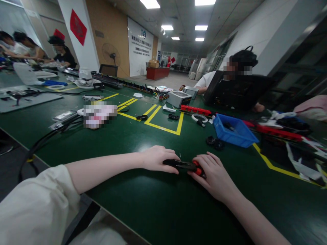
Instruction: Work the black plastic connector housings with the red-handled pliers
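Note:
Low over the green table, my right hand (pixel 214 173) is closed around the red-and-black handles of a pair of pliers (pixel 188 165). The dark jaws point left, toward my left hand (pixel 159 158). That hand is closed, with its thumb below and its fingers above a small black piece (pixel 170 162). The piece meets the jaw end of the pliers; I cannot tell whether it is a separate part or where the jaws bite. A thin pale sliver (pixel 180 155) shows just beyond the tool.
Beyond my hands lie a blue bin (pixel 236 136), black coiled parts (pixel 215 143), a white cable (pixel 199 118) and a metal power supply box (pixel 178 98). A phone (pixel 98 115) lies to the left. Across the table, a person (pixel 240 64) sits behind a dark panel (pixel 235 92).

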Demonstrator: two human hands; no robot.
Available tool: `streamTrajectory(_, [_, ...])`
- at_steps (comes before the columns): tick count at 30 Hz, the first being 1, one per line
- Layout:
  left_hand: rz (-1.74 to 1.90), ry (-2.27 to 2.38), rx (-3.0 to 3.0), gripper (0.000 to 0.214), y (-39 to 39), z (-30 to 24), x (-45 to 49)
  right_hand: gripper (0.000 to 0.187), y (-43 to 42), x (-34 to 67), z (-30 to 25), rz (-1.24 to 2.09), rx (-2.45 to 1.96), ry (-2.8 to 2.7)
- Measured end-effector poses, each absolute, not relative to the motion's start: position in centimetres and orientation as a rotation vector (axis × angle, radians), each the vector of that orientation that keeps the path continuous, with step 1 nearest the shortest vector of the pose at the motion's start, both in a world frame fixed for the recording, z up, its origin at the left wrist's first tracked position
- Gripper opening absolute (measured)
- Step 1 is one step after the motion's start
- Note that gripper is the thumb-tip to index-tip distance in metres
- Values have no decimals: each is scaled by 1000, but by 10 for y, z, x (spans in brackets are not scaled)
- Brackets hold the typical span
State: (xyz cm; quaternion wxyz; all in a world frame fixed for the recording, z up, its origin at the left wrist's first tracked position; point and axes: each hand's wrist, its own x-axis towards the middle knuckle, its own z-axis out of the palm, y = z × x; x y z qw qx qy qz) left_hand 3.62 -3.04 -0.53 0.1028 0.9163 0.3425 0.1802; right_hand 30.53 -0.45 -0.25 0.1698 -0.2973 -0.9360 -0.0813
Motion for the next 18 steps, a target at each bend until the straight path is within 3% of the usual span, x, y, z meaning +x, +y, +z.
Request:
streamTrajectory(7, [516,981,2719,45,-37,-3,41,23,-11,303,2,-263,-856,-2683])
streamTrajectory(14, [516,1003,2774,48,-34,-6,39,35,-12,304,-1,-229,-858,-2656])
streamTrajectory(18, [532,997,2824,48,-33,-8,39,19,-12,301,-1,-217,-903,-2681])
